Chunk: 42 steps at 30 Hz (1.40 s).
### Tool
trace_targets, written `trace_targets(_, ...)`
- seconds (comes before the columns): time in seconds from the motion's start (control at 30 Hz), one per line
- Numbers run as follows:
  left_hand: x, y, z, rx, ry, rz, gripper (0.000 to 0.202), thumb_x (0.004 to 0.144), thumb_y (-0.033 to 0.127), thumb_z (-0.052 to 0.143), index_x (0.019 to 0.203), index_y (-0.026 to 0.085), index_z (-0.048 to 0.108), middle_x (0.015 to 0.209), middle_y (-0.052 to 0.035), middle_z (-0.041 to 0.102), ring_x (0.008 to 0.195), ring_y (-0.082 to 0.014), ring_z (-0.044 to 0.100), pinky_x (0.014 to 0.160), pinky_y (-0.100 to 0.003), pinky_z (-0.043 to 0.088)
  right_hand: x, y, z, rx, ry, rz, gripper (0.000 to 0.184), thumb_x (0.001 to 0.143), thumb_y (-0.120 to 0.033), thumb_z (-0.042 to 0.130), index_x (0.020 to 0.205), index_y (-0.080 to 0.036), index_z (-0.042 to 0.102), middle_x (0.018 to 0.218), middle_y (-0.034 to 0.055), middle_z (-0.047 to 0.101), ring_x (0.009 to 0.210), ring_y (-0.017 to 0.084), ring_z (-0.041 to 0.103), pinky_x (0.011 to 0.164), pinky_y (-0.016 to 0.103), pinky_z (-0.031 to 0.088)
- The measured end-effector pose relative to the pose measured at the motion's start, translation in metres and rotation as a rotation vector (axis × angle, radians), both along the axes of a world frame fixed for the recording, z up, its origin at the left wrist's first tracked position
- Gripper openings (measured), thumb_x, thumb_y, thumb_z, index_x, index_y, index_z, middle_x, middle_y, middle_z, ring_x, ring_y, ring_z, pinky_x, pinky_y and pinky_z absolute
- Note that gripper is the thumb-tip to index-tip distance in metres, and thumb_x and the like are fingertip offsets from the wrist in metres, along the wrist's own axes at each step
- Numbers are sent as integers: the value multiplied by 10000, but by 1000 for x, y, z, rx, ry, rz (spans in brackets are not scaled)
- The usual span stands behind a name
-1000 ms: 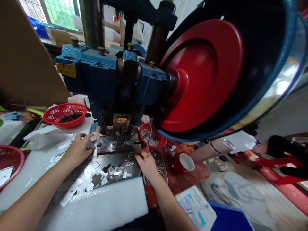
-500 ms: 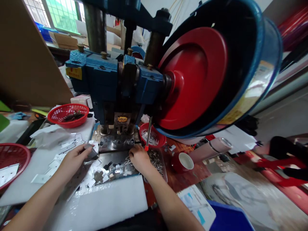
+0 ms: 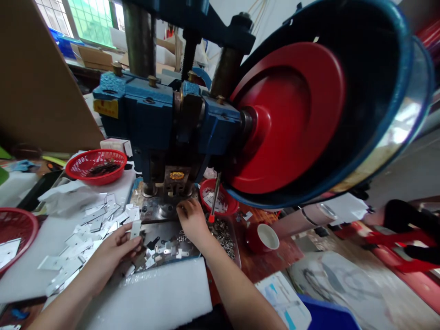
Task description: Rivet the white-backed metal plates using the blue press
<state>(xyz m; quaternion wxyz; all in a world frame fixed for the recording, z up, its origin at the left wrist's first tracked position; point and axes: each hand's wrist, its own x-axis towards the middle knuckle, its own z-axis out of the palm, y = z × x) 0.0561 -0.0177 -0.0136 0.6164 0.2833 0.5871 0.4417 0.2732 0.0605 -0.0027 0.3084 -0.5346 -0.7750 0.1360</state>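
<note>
My left hand (image 3: 122, 243) pinches a small flat metal plate (image 3: 136, 228) with a hole, held up over the left of the press bed. My right hand (image 3: 192, 222) is at the right front of the steel die block (image 3: 161, 208) of a blue bench press (image 3: 147, 110). Its fingers are curled together, and whatever is between them is hidden. Below the hands, small metal pieces (image 3: 168, 250) lie scattered on the steel bed plate (image 3: 165, 229). More flat plates (image 3: 92, 220) are heaped on white foam to the left of my left hand.
Red baskets (image 3: 125, 160) (image 3: 32, 238) stand at left, another red basket (image 3: 233, 204) behind a red-tipped lever (image 3: 215, 197). A tray of small metal parts (image 3: 225, 236), a red mug (image 3: 266, 238) and a pink flask (image 3: 302, 220) are at right. The large red-and-blue flywheel (image 3: 295, 119) overhangs the right side.
My right hand has moved from the small parts on the bed up to the die block. My left hand has come lower, its plate now upright. The view has shifted slightly.
</note>
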Motion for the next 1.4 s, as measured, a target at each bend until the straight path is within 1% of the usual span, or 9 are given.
trace_targets(0.17, 8, -3, 3, 0, -10, 10, 536, 599, 378, 792, 1072, 187, 626, 865, -69, 685, 677, -167, 623, 599, -263, 519, -16, 23, 4, 45, -192, 36, 212, 860, -197, 528, 953, -243, 713, 926, 56, 641, 918, 224, 525, 837, 352, 405)
trace_targets(0.33, 11, -4, 6, -6, -178, -15, 451, 644, 384, 750, 1050, 210, 657, 976, -71, 691, 688, -160, 611, 608, -270, 510, -3, 24, -6, 19, 43, 110, 291, 824, -137, 527, 1021, -249, 710, 951, 45, 628, 912, 180, 567, 862, 322, 431)
trace_targets(0.5, 17, -1, 12, -116, -360, 36, 384, 774, 497, 618, 1046, 230, 667, 970, -38, 675, 664, -107, 563, 609, -222, 507, -2, 3, -3, -71, 348, 92, 263, 868, -190, 490, 1031, -245, 689, 975, 37, 639, 930, 164, 595, 845, 290, 467)
trace_targets(0.67, 28, 2, 17, -118, -405, -14, 417, 810, 534, 560, 1036, 205, 679, 1000, -44, 657, 657, -91, 556, 598, -196, 515, -12, -27, 9, -236, 266, 354, 395, 828, -268, 608, 1221, -270, 569, 1052, 14, 657, 928, 158, 604, 826, 272, 473)
trace_targets(0.83, 32, 4, 23, -76, -426, 23, 405, 861, 480, 509, 1047, 161, 676, 1056, -77, 669, 760, -116, 612, 678, -205, 536, -8, -42, 0, 33, 113, 343, 152, 848, -192, 549, 920, -242, 673, 947, 36, 673, 910, 175, 577, 833, 301, 440)
trace_targets(0.97, 29, 4, 25, -43, -425, 77, 403, 867, 458, 489, 1100, 171, 648, 1063, -96, 684, 861, -162, 643, 686, -235, 542, 2, -48, -7, 224, -28, 351, 173, 873, -205, 517, 928, -263, 670, 1004, 44, 678, 928, 194, 556, 815, 337, 412)
trace_targets(1.17, 37, 13, 15, 208, 97, -69, 371, 696, 367, 690, 1023, 200, 645, 990, -53, 699, 901, -212, 637, 787, -326, 513, -1, -39, -11, 46, 220, 181, 151, 839, -191, 549, 932, -239, 658, 899, 28, 687, 875, 180, 585, 836, 320, 433)
trace_targets(1.3, 50, 48, 11, 467, 622, -111, 288, 772, 437, 565, 918, 205, 654, 867, -28, 679, 808, -208, 621, 748, -347, 496, -9, -14, -16, -42, 433, -24, 165, 811, -184, 574, 950, -226, 650, 902, 22, 663, 873, 181, 590, 804, 302, 456)
trace_targets(1.4, 56, 78, 7, 558, 741, -71, 251, 751, 422, 566, 807, 199, 665, 909, -59, 653, 913, -247, 591, 855, -396, 457, -14, 11, -19, -32, 448, -98, 92, 797, -179, 580, 836, -212, 656, 839, 22, 636, 855, 190, 586, 796, 309, 459)
